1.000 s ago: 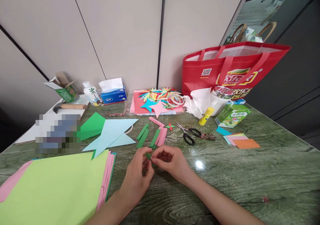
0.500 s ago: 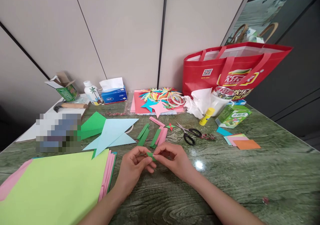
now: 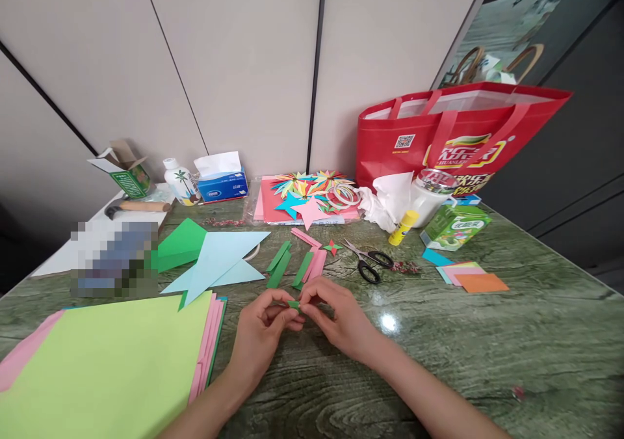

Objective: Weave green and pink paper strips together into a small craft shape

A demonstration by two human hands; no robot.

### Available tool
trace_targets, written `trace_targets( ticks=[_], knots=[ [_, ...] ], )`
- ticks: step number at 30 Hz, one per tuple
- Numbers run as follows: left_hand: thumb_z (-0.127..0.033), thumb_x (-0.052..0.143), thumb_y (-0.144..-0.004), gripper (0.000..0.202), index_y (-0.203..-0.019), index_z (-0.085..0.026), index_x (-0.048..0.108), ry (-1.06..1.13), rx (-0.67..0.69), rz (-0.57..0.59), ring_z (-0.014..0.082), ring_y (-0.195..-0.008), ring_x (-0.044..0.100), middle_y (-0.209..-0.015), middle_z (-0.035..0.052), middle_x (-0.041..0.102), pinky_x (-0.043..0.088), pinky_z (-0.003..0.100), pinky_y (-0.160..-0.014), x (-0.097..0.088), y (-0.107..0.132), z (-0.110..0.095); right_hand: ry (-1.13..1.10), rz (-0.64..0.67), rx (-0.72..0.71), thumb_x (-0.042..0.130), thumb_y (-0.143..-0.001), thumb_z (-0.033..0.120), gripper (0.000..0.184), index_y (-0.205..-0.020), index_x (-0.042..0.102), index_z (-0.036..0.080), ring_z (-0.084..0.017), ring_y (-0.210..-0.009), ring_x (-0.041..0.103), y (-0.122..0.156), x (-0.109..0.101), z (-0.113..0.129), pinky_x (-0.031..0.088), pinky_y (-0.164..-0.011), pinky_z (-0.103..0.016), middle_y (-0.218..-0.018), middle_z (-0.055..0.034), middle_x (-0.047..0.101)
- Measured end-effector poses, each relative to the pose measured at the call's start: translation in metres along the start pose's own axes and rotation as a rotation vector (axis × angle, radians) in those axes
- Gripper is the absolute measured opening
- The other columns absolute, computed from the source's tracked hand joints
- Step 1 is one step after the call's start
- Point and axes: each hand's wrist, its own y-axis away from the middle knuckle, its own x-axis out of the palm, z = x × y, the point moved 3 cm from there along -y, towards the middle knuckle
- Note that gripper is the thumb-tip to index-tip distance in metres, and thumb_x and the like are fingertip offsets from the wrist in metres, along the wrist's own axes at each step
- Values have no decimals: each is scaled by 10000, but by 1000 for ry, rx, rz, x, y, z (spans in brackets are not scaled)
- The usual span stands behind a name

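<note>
green paper bit [image 3: 293, 305] sits pinched between both hands, left hand [image 3: 263, 335] and right hand [image 3: 336, 319] meeting fingertip to fingertip, close above the tabletop [image 3: 487, 348] for a steady fold, strips [image 3: 292, 266] lying near.

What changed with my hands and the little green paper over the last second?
The left hand and right hand kept pinching the green paper piece; it turned from more upright to flatter between the fingertips. Scissors and paper stack stayed put.
</note>
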Motion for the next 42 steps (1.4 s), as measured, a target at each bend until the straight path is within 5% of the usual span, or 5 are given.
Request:
trace_targets(
  ticks=[11,20,26,31,42],
  knots=[
    [-184,614,-685,67,-705,-175,550,-110,106,-14,158,-616,671,-647,-34,636,558,258,-636,-2,-2,10,131,-58,-45,477,-809,83,112,-834,533,178,-144,-823,548,6,5,-4,444,-715,-264,-947,-75,547],
    [-206,656,-636,100,-664,-159,573,-31,37,-10,154,-603,651,-646,-26,631,571,274,-608,2,-1,6,-115,-124,86,578,-705,59,114,-686,562,170,-139,-778,567,1,2,-1,446,-699,-254,-811,-37,599],
    [-225,711,-592,188,-692,-146,572,65,-70,18,158,-544,642,-611,-22,639,572,299,-573,1,-2,3,-346,-106,292,615,-697,154,45,-686,574,166,-121,-661,545,-1,5,-7,451,-625,-240,-702,-13,587],
    [-244,718,-615,221,-734,-136,566,110,-111,91,182,-555,653,-578,16,665,564,309,-558,1,-2,2,-568,-78,394,701,-634,265,179,-735,590,167,-107,-612,534,-2,3,-9,438,-575,-226,-673,11,587],
    [-244,728,-612,259,-776,-132,561,111,-126,118,190,-555,663,-588,-3,646,562,306,-550,1,-2,0,-676,-95,493,756,-565,262,181,-627,630,148,-80,-549,518,-3,3,-12,415,-549,-207,-598,23,605]
  ],
)
